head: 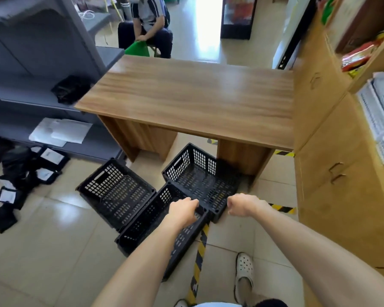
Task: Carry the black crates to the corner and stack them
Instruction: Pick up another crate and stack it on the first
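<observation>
Crates sit unstacked on the floor by the desk (186,96); my left hand (183,210) curls over the nearest crate (146,227) rim to lift, right hand (242,204) fisted, holding nothing I can see.

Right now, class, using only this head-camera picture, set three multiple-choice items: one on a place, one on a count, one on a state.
1. Where does the farthest black perforated plastic crate sit?
A. on the wooden desk
B. on the tiled floor, partly under the desk
C. on the grey shelf

2. How many black crates are in view?
A. two
B. three
C. five

3. What is the left hand doing?
A. gripping the nearest crate's rim
B. lying flat on the desk
C. holding a green bag

Answers:
1 B, it stands beside the leg of the wooden desk.
2 B, three lie side by side.
3 A, its fingers curl over the rim of the nearest crate.
</observation>
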`<state>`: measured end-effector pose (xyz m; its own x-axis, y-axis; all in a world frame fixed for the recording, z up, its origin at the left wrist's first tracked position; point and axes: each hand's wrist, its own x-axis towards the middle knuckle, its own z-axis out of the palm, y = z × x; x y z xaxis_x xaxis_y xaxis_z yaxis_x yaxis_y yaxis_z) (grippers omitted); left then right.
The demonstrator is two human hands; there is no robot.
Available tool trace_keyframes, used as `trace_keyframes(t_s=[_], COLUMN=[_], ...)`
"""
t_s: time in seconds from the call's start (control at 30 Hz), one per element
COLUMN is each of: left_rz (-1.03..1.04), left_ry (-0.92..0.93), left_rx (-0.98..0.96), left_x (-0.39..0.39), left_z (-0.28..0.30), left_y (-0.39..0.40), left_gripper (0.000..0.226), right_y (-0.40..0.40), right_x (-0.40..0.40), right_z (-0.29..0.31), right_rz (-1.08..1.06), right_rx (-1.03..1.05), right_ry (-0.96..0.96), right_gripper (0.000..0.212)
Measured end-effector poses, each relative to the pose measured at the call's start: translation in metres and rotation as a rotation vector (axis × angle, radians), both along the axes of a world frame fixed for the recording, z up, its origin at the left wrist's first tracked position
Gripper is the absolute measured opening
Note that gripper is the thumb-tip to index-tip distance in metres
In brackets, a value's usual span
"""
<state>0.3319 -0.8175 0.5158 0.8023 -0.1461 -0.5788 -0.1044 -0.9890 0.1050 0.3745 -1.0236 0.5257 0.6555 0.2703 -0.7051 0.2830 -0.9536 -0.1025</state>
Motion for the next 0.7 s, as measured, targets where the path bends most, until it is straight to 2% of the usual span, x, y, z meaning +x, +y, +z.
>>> trace_keyframes(t_s=[0.17,0.3,0.5,0.7], left_rz=[0.072,0.152,0.286,0.354], left_ry=[-0.03,0.023,0.138,0.148], left_rx=[-0.101,-0.128,-0.045,0.032], left_x=[0.061,0.081,0.084,0.108], left_z=[0.002,-0.007,-0.03,-0.037], left_y=[-0.055,-0.062,-0.009,0.059], left_gripper=[0.043,0.045,0.041,0.037], right_y=[-0.044,-0.046,0.005,0.085], right_x=[0.077,0.112,0.142,0.178], right_z=[-0.001,-0.015,-0.045,-0.046], right_rz=[0.031,0.103,0.271,0.372], right_rx=[0.002,-0.031,0.002,0.057], right_ry=[-0.021,0.012,0.102,0.18], right_gripper=[0.035,0.036,0.029,0.028])
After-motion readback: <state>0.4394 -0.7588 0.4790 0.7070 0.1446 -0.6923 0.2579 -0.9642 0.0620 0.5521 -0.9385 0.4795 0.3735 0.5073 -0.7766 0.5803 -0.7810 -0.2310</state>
